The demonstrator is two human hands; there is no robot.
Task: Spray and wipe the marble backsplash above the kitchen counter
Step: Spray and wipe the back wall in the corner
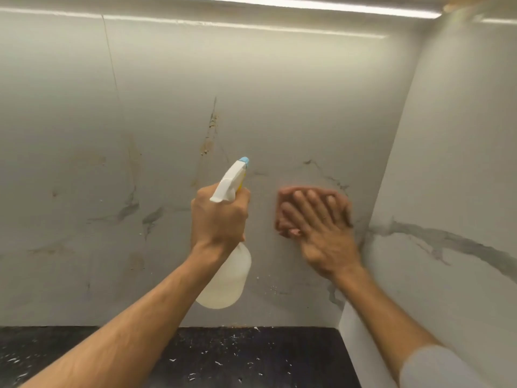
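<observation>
The marble backsplash [173, 113] fills the view, pale grey with dark and rust-coloured veins. My left hand [219, 217] grips the neck of a white spray bottle [228, 281] whose blue-tipped nozzle [244, 161] points up at the wall. Just to its right, my right hand [321, 228] lies flat with fingers spread, pressing a pinkish-brown cloth [282, 208] against the backsplash. Most of the cloth is hidden under the hand. The right hand looks motion-blurred.
A black speckled counter [251, 357] runs along the bottom. A marble side wall [447, 191] meets the backsplash in a corner close to my right hand. A light strip [279, 4] glows along the top. Small droplets dot the wall below the cloth.
</observation>
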